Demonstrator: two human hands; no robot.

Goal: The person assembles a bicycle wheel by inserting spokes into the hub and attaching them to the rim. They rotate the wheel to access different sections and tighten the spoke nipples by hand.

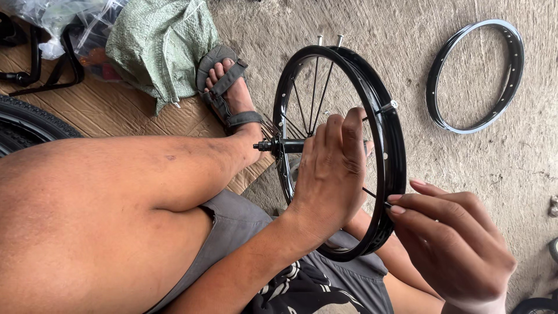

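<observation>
Black wheel rim [388, 152] stood at frame centre, our left hand [328, 168] wrapped around the hub [285, 145] to steady it while our right hand [450, 244] pinched a spoke [372, 193] at the rim.

Bicycle repair workshop, spare rim [475, 77], tyre [29, 122]
</observation>
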